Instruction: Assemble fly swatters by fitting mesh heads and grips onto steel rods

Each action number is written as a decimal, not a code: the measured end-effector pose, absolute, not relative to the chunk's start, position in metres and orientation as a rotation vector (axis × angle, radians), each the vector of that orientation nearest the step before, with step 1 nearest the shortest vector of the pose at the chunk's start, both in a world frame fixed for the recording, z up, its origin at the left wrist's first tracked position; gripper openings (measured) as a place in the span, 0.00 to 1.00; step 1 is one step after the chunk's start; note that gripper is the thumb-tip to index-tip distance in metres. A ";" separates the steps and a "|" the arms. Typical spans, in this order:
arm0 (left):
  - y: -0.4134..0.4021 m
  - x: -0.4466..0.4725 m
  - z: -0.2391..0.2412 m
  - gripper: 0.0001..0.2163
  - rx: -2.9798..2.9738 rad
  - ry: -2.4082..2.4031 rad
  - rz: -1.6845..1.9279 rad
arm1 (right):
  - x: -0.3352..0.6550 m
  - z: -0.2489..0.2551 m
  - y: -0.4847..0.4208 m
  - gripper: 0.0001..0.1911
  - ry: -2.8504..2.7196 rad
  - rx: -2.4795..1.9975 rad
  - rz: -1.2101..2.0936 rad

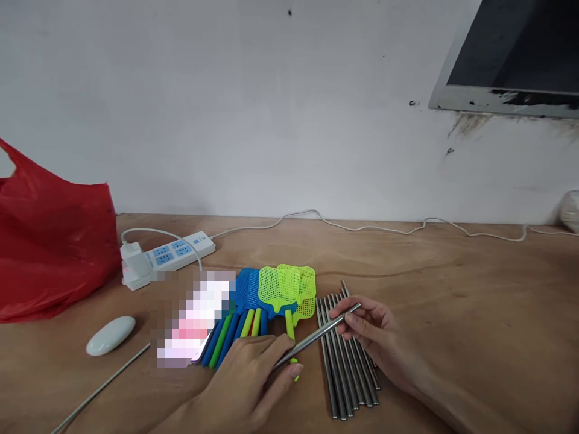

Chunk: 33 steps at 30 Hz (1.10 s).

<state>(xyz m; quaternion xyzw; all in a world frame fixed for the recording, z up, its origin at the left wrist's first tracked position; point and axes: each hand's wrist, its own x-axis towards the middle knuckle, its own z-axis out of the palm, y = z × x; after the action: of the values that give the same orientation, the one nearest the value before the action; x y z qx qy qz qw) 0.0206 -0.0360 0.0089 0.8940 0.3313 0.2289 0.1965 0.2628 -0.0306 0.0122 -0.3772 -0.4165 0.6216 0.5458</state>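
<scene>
A slim silver metal rod [312, 342] slants between my two hands above the table. My left hand [248, 377] is closed round its lower end, while the fingertips of my right hand [373, 328] pinch it close to its upper end. Below my right hand lies a row of several similar metal rods [337, 374], side by side. Behind my left hand are blue fly swatter heads [248, 289] and yellow-green mesh fly swatter heads [279, 284], overlapping. Blue, green and yellow handle grips [221, 340] lie in front of them, partly hidden by my left hand.
A phone with a blurred-out bright screen [199, 319] lies left of the grips. Further left are a white power strip [174, 256] with a plugged-in adapter, a white oval object [111, 336] and a red plastic bag [54, 241]. A white cable [362, 228] runs along the wall.
</scene>
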 end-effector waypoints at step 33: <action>-0.027 0.022 0.002 0.08 2.634 1.036 0.641 | 0.319 -0.026 0.018 0.16 -1.757 -1.626 0.298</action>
<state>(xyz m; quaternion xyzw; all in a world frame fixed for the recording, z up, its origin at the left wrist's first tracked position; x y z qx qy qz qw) 0.0219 -0.0270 0.0022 0.9012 0.3544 0.2192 0.1193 0.3186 0.0180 -0.0262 -0.6299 -0.6803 0.1153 0.3566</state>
